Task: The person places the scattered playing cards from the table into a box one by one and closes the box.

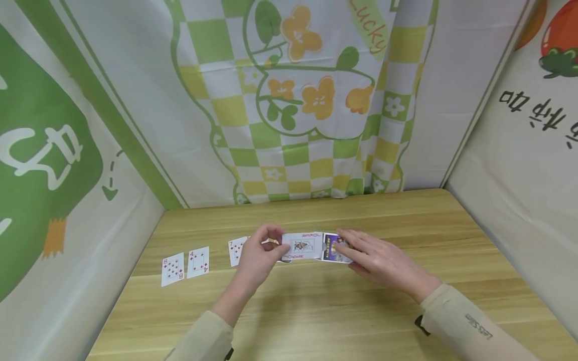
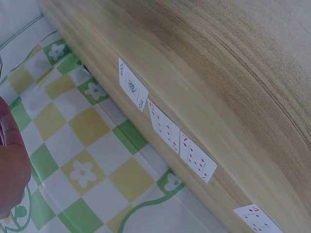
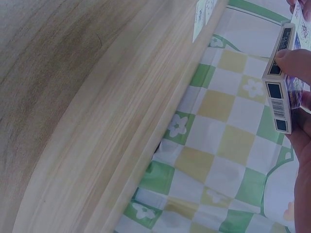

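My left hand (image 1: 258,255) pinches a joker card (image 1: 301,245) with red lettering between thumb and fingers. The joker's right end meets the left end of a purple card box (image 1: 331,247), which my right hand (image 1: 381,258) grips over the table. From the right wrist view, the box (image 3: 277,109) shows a barcode on its side, with the thumb pressed on its edge. On the table, partly behind my left hand, lies a seven of diamonds (image 1: 236,251). A second joker (image 2: 132,86) and another diamond card (image 2: 164,127) lie beside it in the left wrist view.
Farther left on the wooden table (image 1: 361,311) lie an eight of diamonds (image 1: 173,269) and a four of diamonds (image 1: 197,262). A checked curtain (image 1: 298,150) hangs along the back edge, and printed cloth walls stand on both sides.
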`<state>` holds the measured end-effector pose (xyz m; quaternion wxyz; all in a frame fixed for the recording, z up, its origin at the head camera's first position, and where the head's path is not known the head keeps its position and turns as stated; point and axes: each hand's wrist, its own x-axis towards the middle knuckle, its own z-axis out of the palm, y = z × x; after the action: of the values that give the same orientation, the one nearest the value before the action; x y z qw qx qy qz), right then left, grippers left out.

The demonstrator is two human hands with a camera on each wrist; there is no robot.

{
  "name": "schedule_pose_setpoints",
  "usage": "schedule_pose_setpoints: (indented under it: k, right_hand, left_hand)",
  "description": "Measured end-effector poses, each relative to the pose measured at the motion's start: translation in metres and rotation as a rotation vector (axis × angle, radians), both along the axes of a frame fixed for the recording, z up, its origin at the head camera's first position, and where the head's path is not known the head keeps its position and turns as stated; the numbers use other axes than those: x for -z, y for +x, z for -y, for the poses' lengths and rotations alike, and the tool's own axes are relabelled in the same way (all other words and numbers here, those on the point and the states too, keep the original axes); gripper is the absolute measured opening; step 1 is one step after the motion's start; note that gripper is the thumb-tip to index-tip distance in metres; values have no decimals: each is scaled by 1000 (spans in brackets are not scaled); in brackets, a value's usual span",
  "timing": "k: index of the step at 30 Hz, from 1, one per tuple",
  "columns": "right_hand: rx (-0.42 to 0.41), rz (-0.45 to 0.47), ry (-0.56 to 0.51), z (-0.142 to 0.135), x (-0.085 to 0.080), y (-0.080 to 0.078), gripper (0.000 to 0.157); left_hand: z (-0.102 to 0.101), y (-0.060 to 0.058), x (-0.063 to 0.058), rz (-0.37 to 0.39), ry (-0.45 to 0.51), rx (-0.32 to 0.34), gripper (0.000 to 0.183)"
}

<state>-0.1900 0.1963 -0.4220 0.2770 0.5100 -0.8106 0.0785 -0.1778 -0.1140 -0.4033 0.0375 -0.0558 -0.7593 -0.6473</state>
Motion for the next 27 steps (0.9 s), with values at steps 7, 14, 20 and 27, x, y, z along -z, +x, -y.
schedule_pose_setpoints:
  k: [7,14,20,27]
  right_hand:
    - [-4,24,10,-1,-1,1,47]
    - [-4,41,17,-1,-2,3,44]
    - [-6,56,30,1,-3,4,50]
    - [9,65,33,3,-4,5,66]
  left_hand:
    - [-1,-1,2,77,63,42,30]
    - [-2,-2,4,102,90,50,30]
    - [-6,-1,6,111,87,46,31]
    - [-10,3,4,22,-40,41,26]
